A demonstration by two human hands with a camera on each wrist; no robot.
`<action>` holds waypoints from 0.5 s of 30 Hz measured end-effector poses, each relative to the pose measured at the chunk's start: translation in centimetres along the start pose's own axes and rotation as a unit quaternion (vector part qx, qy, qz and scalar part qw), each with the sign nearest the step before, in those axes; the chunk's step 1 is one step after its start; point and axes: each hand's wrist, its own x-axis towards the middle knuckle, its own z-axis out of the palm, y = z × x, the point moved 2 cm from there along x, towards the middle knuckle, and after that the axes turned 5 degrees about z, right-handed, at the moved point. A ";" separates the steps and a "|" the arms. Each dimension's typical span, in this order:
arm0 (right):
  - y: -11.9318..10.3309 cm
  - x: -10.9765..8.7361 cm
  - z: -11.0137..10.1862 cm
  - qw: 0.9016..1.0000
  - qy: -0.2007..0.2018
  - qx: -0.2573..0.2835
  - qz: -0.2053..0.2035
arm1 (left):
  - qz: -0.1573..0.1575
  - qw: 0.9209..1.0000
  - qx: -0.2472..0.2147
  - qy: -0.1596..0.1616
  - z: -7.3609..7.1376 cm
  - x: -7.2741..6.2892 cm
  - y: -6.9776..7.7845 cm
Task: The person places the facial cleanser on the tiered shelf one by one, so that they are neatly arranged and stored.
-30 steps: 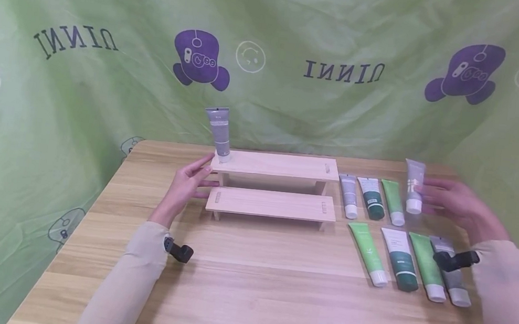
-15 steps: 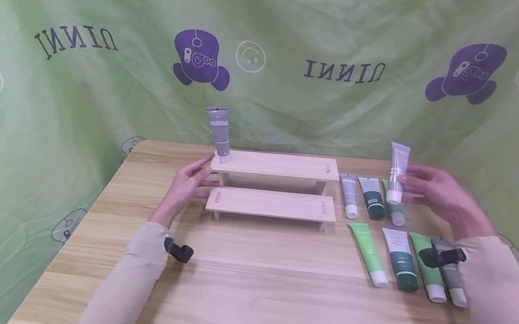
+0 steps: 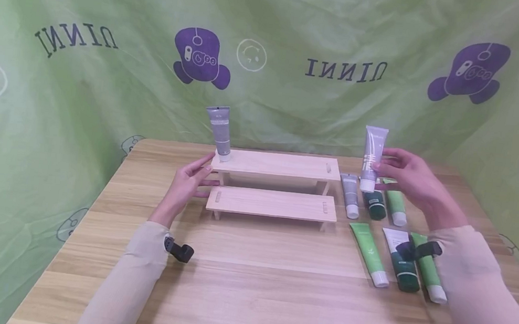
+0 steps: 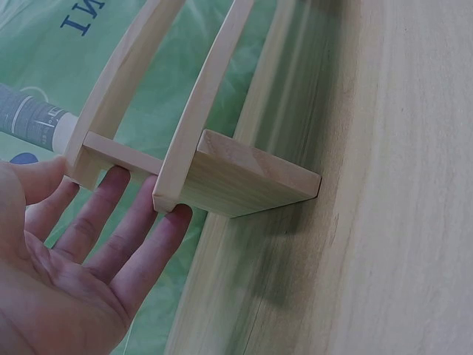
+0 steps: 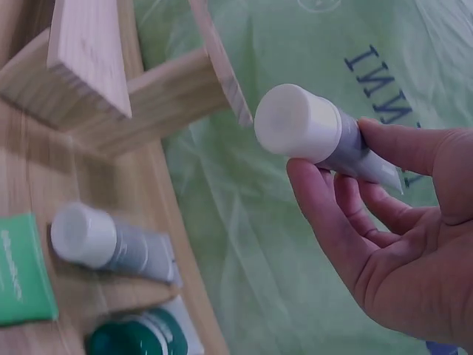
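My right hand (image 3: 407, 177) pinches a light grey-purple squeeze tube (image 3: 372, 158) between thumb and fingers, white cap down, raised over the table tubes. In the right wrist view its white cap (image 5: 295, 124) faces the camera. My left hand (image 3: 186, 182) rests nearly straight fingers against the left end of a two-step wooden stand; its fingertips (image 4: 177, 216) touch the board ends. The upper step (image 3: 283, 165) bears a grey tube (image 3: 219, 132) standing on its cap at the left end. The lower step (image 3: 274, 204) is in front.
Right of the stand lie a grey tube (image 3: 349, 197), a white-and-green tube (image 3: 376, 206) and a green tube (image 3: 396, 204). Nearer lie a light green tube (image 3: 369, 254), another white-and-green tube (image 3: 405, 269) and a green tube (image 3: 434, 283). A green curtain (image 3: 269, 110) hangs behind.
My right hand has carried the held tube leftward and slightly up, towards the stand. My right sleeve now hides the grey tube at the front right. The left hand has stayed put.
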 end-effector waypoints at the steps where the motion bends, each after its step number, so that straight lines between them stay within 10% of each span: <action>1: -0.4 0.1 0.4 1.000 -0.001 0.004 -0.004 | -0.001 1.000 -0.001 0.000 0.0 0.0 0.0; 15: -3.9 1.8 5.7 0.998 -0.018 0.031 -0.044 | 0.002 1.000 -0.007 0.000 -0.1 0.1 -0.1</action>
